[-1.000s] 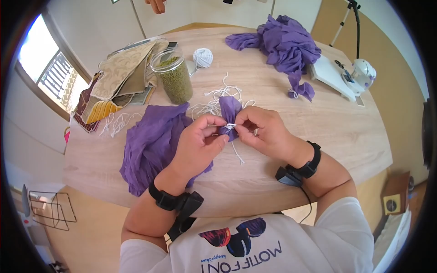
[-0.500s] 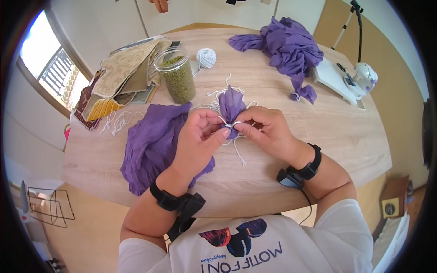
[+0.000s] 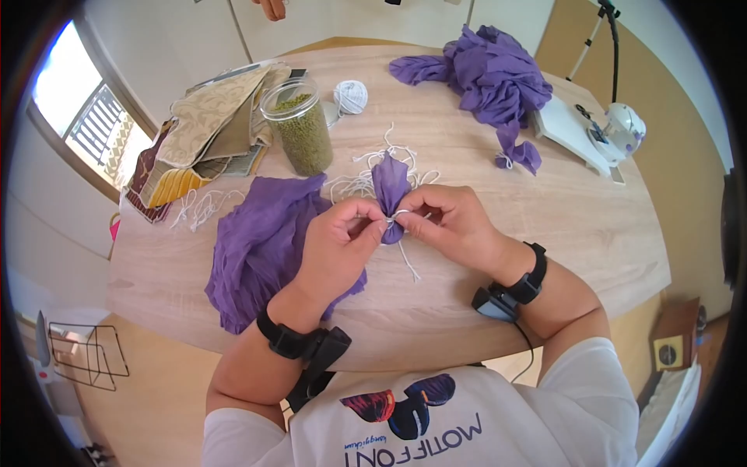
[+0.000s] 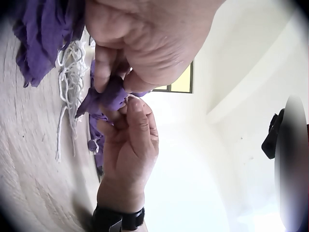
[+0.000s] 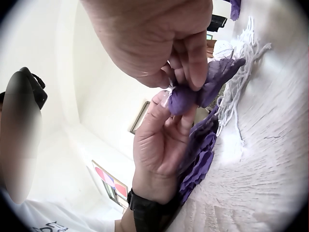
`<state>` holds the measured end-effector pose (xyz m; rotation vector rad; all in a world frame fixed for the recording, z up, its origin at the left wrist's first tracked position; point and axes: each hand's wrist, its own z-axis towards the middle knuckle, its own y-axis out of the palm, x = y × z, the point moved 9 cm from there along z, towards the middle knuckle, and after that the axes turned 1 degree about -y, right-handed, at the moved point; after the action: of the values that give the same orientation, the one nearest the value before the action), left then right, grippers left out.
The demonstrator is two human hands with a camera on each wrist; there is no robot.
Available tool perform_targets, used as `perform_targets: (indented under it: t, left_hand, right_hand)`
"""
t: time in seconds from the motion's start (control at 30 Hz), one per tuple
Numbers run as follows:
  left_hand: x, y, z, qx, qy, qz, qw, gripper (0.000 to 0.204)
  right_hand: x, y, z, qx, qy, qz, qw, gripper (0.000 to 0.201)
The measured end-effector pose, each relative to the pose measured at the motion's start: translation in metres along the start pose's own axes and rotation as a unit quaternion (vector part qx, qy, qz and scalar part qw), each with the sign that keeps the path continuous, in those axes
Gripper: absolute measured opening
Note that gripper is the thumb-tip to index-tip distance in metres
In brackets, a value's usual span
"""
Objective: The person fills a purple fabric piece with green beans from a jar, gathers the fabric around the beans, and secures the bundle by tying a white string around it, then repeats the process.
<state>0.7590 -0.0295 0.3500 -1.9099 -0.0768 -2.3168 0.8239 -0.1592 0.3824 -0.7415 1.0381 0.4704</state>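
Ahead of the person, a small purple cloth pouch [image 3: 391, 183] is held up between both hands. Its lower end bulges round in the right wrist view [image 5: 182, 100], while loose cloth fans out beyond the neck. White string [image 3: 393, 219] runs round the gathered neck, one end hanging toward the table's near edge. The left hand [image 3: 336, 240] pinches the string at the neck from the left, thumb against forefinger. From the right, the right hand [image 3: 457, 222] pinches the string between thumb and forefinger, its other fingers curled against the cloth [image 5: 217, 79].
A crumpled purple cloth [image 3: 264, 245] lies beside the left forearm. Behind the hands are loose strings [image 3: 354, 187], a jar of green beans [image 3: 302, 136] and a string ball [image 3: 351, 96]. Fabric samples [image 3: 210, 117] sit left; more purple cloth [image 3: 498, 78] and a white machine [image 3: 622, 128] sit right.
The hands stay at the pouch. Half a second ago the string ends spread out to both sides; now the fingers are closer together at the neck, and the left fingers have curled in more.
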Motion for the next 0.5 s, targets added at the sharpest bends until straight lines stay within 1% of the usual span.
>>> perform_targets:
  t: [0.07,0.13,0.23,0.27,0.47,0.5]
  left_hand:
    - [-0.005,-0.002,0.000,0.003,-0.004,0.013,1.000,0.009]
    - [-0.009,-0.003,0.001,0.008,-0.005,0.017,1.000,0.008]
    - [-0.003,-0.003,0.001,0.005,-0.018,0.047,0.999,0.006]
    - [-0.002,-0.002,0.001,0.007,-0.015,0.036,0.999,0.006]
    - [-0.001,-0.002,0.001,0.012,-0.005,0.002,1.000,0.006]
    - [-0.001,-0.003,0.001,0.009,0.003,0.002,1.000,0.008]
  right_hand:
    - [0.003,0.000,0.000,-0.002,0.018,0.015,1.000,0.006]
    - [0.004,0.000,0.000,-0.003,0.020,0.022,1.000,0.006]
    - [0.006,-0.001,0.000,-0.007,0.017,0.033,0.999,0.005]
    - [0.006,-0.001,-0.001,-0.008,0.015,0.036,0.999,0.005]
    - [-0.018,-0.002,-0.001,-0.020,-0.081,-0.074,0.994,0.005]
    - [-0.018,-0.002,-0.001,-0.019,-0.084,-0.080,0.993,0.006]
